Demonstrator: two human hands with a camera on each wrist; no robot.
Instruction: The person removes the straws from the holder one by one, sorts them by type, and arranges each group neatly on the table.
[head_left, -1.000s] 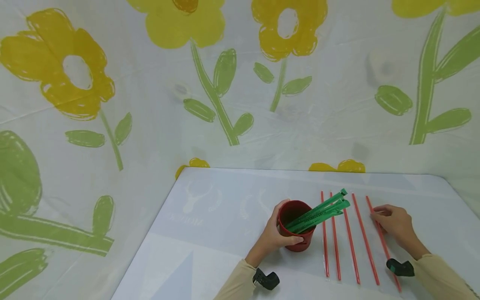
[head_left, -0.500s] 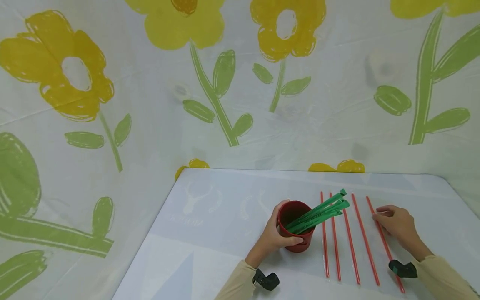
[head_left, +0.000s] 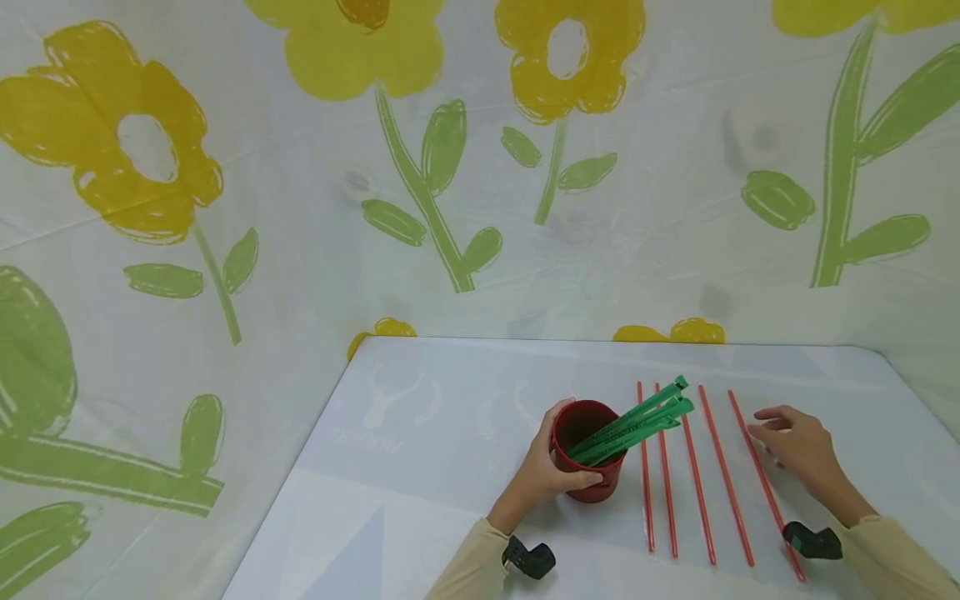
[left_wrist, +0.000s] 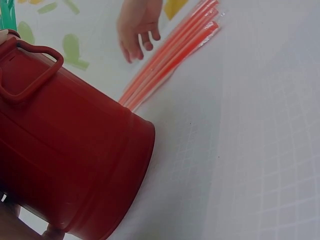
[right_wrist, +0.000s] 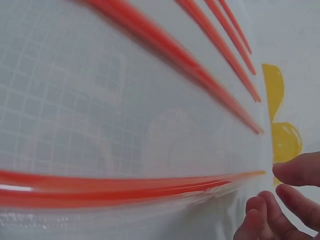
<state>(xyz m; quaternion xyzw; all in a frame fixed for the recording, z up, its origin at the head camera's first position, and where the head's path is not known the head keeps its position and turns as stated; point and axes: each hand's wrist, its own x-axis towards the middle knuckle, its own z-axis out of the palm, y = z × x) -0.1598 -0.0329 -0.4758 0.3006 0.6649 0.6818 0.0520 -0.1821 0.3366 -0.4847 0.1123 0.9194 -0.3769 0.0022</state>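
Observation:
My left hand [head_left: 543, 467] grips a red metal cup [head_left: 597, 490] with a wire handle, tilted so its mouth faces up and toward the head camera. Several green-wrapped sticks [head_left: 633, 429] lean out of it to the right; their contents are hidden. Several red straws [head_left: 697, 483] in clear wrappers lie roughly side by side on the table, right of the cup. Beyond the rightmost straw [right_wrist: 110, 190], my right hand [head_left: 798, 446] hovers with loosely bent fingers and nothing between them. The left wrist view shows the cup's side [left_wrist: 70, 145] large, with the right hand [left_wrist: 140, 25] behind it.
The white table [head_left: 450, 433] has faint printed patterns and a back edge close to a flower-print curtain [head_left: 315, 250]. Black camera mounts [head_left: 531, 560] sit at both wrists, the right one overlapping the rightmost straw's lower end.
The right hand has let go of the rightmost red straw and drawn slightly right, its fingers opening. The left hand keeps hold of the cup. The head view has shifted slightly.

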